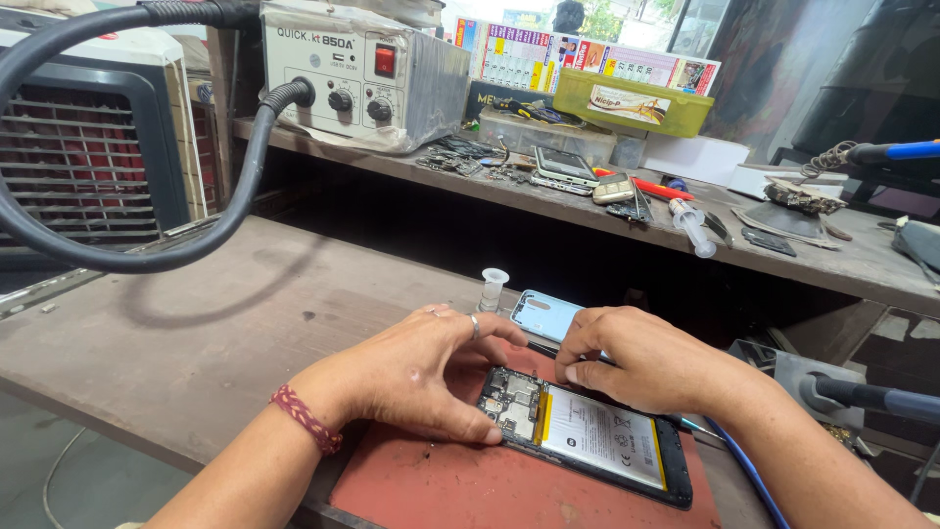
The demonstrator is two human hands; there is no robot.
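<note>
While the opened phone [587, 436] lies on the red mat [411, 485], long axis running lower right, left hand [416, 377] pinches its near-left corner; right hand [641, 358], fingers narrowed, presses its top edge.

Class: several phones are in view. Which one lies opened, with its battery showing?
The phone on the red mat, under both hands: left hand, right hand. The phones on the shelf are closed, with no battery showing.

phone [587, 436] top under hands [627, 362], mat [431, 485] cut off
</note>
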